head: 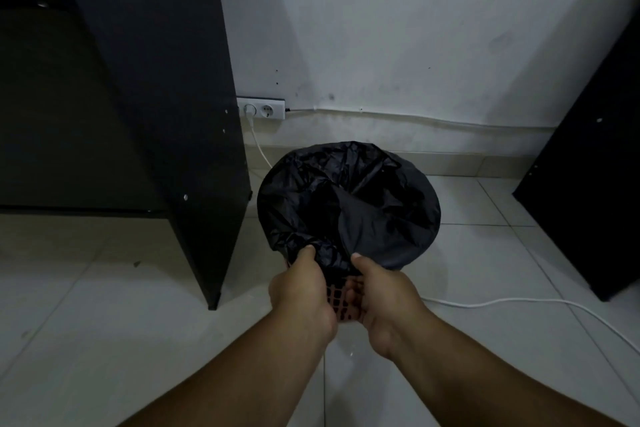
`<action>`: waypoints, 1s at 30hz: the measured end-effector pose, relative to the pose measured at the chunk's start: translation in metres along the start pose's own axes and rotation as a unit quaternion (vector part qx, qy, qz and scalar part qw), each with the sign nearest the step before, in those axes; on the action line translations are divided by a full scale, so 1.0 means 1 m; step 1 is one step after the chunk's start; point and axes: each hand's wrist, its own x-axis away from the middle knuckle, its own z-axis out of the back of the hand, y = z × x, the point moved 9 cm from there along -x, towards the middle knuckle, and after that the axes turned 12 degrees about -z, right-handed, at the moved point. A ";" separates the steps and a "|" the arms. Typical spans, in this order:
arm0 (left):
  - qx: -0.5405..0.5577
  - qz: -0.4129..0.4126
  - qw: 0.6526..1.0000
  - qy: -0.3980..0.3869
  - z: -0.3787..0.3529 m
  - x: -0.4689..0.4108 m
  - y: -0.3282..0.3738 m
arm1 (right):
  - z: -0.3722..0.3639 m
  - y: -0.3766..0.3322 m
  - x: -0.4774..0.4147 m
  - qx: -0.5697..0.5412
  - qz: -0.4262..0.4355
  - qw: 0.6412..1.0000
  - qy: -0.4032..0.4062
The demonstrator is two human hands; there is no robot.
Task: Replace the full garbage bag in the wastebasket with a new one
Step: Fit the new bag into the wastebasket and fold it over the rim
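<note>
A black garbage bag [349,198] is stretched over the mouth of a red lattice wastebasket [341,302] standing on the tiled floor. Only a small patch of the basket's near wall shows between my hands. My left hand [301,291] pinches the bag's edge at the near rim, fingers curled into the plastic. My right hand [381,298] grips the bag's hem beside it, thumb on top, fingers tucked against the basket wall. The bag's inside is dark and its contents cannot be made out.
A black desk panel [166,107] stands close on the left. Another black furniture panel [588,184] is on the right. A white power strip [261,108] sits at the wall, and a white cable [519,303] runs across the floor right of the basket.
</note>
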 end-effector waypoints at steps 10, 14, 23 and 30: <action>0.008 0.004 1.000 -0.023 -0.005 -0.004 0.001 | -0.001 -0.011 -0.003 0.013 -0.003 1.000 0.014; 0.002 0.008 1.000 -0.014 -0.001 -0.005 0.000 | -0.002 0.001 -0.003 0.002 -0.001 1.000 0.010; 0.015 -0.036 0.999 0.009 0.007 -0.004 0.005 | -0.005 0.002 0.000 0.009 0.023 1.000 -0.011; 0.026 -0.064 0.997 0.019 0.009 -0.010 0.005 | -0.004 0.004 -0.004 0.017 0.028 0.999 -0.004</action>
